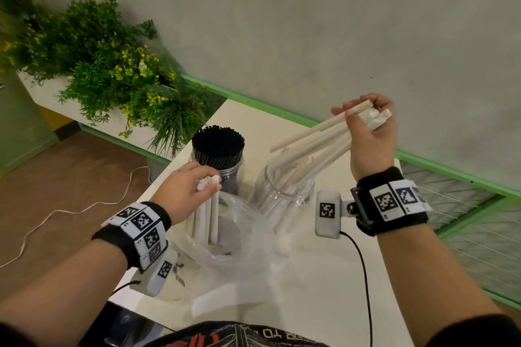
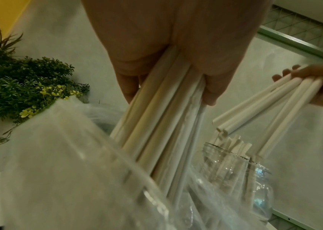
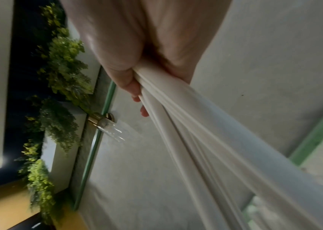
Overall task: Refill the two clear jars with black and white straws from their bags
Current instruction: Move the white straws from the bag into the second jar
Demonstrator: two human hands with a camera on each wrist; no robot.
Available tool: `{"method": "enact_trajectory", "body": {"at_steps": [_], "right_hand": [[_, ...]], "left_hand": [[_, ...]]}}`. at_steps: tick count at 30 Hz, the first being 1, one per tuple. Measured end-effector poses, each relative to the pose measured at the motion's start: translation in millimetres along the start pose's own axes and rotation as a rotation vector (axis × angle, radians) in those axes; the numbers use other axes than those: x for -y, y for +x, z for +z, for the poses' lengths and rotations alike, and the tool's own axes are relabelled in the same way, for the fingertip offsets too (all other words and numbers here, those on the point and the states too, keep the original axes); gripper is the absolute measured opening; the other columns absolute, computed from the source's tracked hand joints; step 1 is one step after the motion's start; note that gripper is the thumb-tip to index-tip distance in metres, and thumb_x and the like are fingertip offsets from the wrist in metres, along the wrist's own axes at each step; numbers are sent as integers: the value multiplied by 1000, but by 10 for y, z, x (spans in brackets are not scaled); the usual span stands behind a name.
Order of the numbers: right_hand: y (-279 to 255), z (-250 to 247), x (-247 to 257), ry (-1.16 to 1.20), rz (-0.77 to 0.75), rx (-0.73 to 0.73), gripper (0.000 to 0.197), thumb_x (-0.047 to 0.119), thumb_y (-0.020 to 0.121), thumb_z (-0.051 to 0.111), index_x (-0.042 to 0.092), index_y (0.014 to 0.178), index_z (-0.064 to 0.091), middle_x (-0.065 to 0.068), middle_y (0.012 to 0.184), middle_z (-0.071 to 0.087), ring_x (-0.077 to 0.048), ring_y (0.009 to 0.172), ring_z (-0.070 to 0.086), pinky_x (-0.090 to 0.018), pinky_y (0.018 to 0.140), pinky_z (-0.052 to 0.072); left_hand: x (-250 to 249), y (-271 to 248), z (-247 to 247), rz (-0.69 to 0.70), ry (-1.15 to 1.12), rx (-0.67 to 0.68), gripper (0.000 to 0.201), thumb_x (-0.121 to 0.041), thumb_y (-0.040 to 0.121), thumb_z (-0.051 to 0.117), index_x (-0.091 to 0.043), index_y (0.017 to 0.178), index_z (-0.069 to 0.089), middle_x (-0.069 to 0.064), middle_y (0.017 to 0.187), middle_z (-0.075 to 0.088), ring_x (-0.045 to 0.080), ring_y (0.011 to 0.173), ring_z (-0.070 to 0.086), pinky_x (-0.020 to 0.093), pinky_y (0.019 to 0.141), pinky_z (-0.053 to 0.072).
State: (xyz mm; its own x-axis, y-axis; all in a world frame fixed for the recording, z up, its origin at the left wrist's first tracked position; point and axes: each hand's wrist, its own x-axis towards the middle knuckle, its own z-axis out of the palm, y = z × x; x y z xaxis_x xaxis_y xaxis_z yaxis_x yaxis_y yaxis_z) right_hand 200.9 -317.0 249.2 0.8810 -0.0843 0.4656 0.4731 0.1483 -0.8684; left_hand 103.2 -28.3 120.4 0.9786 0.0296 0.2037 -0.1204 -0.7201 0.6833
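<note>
My left hand (image 1: 194, 189) grips the tops of several white straws (image 1: 208, 220) that stand upright inside a clear plastic bag (image 1: 242, 236) on the white table (image 1: 310, 290). My right hand (image 1: 366, 124) holds a second bunch of white straws (image 1: 313, 141) raised and slanted, their lower ends over the mouth of a clear jar (image 1: 284, 191) that holds a few white straws. Behind my left hand stands another clear jar (image 1: 229, 175) packed with black straws (image 1: 217, 144). The left wrist view shows the gripped straws (image 2: 156, 124), the bag (image 2: 68, 163) and the jar (image 2: 235, 168). In the right wrist view the straws (image 3: 196, 132) are blurred.
A planter of green plants with yellow flowers (image 1: 112, 65) lines the left behind the table. A grey wall with a green ledge (image 1: 253, 101) runs close behind the jars. A white cable (image 1: 70, 211) trails on the brown floor at left. Wire mesh (image 1: 465, 205) lies right.
</note>
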Motion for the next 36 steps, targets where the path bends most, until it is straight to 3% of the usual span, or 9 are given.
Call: {"method": "enact_trajectory", "body": {"at_steps": [5, 9, 12, 17, 21, 26, 31, 34, 36], "right_hand": [[-148, -126, -195, -80, 40, -27, 30, -11, 89, 49, 17, 100, 47, -6, 91, 62, -27, 89, 69, -53, 90, 50], [-192, -99, -255, -149, 46, 14, 27, -9, 89, 52, 16, 100, 49, -6, 91, 64, -25, 90, 70, -49, 90, 51], [-223, -28, -371, -176, 82, 47, 24, -3, 90, 56, 18, 101, 52, -8, 100, 66, -24, 97, 70, -48, 94, 51], [-229, 33, -612, -225, 184, 67, 25, 10, 90, 64, 23, 108, 56, 2, 108, 69, -13, 98, 66, -30, 91, 50], [-209, -24, -786, -170, 308, 13, 15, 14, 84, 65, 27, 92, 65, 0, 103, 69, -21, 100, 65, -39, 94, 50], [-269, -78, -867, -422, 194, 95, 17, 4, 93, 54, 19, 97, 60, 3, 100, 66, -16, 97, 62, -22, 85, 48], [-499, -122, -943, -651, 101, 274, 33, 25, 101, 45, 16, 132, 52, 4, 131, 55, -7, 119, 50, -20, 102, 39], [-562, -111, -966, -756, 8, 347, 37, 25, 102, 44, 14, 136, 49, 1, 138, 51, -8, 126, 46, -26, 108, 36], [-525, -94, -977, -803, -74, 315, 40, 25, 101, 46, 12, 139, 46, -3, 139, 46, -10, 127, 42, -20, 108, 31]], "left_hand": [[-5, -19, -9, -11, -7, -7, 45, -62, 77, 44, -30, 102, 64, -8, 101, 56, 11, 90, 57, 28, 76, 45], [-4, -26, 0, -12, -15, -6, 49, -65, 75, 42, -30, 102, 64, -8, 100, 56, 9, 91, 56, 27, 75, 44], [2, -23, 6, -27, -20, -5, 39, -60, 78, 46, -33, 101, 63, -9, 100, 56, 8, 91, 57, 22, 73, 42], [-5, -32, 0, -13, -22, -4, 43, -65, 76, 41, -35, 100, 62, -10, 101, 56, 7, 92, 56, 22, 75, 43], [-8, -36, -7, 1, -23, -15, 45, -65, 76, 41, -34, 100, 63, -10, 103, 57, 7, 93, 56, 19, 74, 40], [9, -43, -8, 8, -7, -22, 48, -64, 76, 40, -31, 102, 65, -11, 103, 57, 6, 93, 55, 10, 73, 36], [4, -47, -11, 5, -5, -24, 37, -56, 81, 48, -31, 102, 65, -14, 102, 55, 4, 91, 54, 8, 72, 34], [-6, -47, -7, -1, -6, -28, 33, -49, 82, 51, -28, 103, 66, -13, 101, 55, 5, 91, 54, 8, 71, 34], [-11, -42, -7, -3, -5, -25, 34, -49, 82, 51, -28, 104, 66, -12, 102, 55, 5, 91, 54, 9, 71, 34]]}}
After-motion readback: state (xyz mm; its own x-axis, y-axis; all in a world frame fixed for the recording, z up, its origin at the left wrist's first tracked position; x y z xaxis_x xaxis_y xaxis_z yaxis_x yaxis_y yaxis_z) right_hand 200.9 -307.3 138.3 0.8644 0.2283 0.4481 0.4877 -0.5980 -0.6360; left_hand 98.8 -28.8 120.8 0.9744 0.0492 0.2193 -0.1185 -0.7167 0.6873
